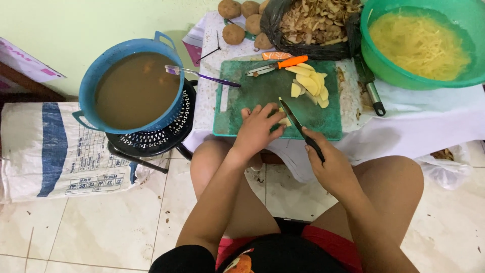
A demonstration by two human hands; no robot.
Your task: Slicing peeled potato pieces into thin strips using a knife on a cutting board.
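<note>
Right grip (331, 164) closed around knife (295, 119).

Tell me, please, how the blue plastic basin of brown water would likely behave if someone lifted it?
The blue plastic basin is nearly brimful of murky brown water, so it is probably heavy and apt to slosh. It perches on a black perforated crate, so a push might tip it. Its side handles should help.

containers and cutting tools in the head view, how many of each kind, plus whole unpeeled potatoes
Basins: 2, blue basin, green basin
Black bags: 1, black bag
Knives: 2, knife in the right hand, second knife
Peelers: 1, orange peeler
Whole potatoes: 6, potatoes
Total: 12
</note>
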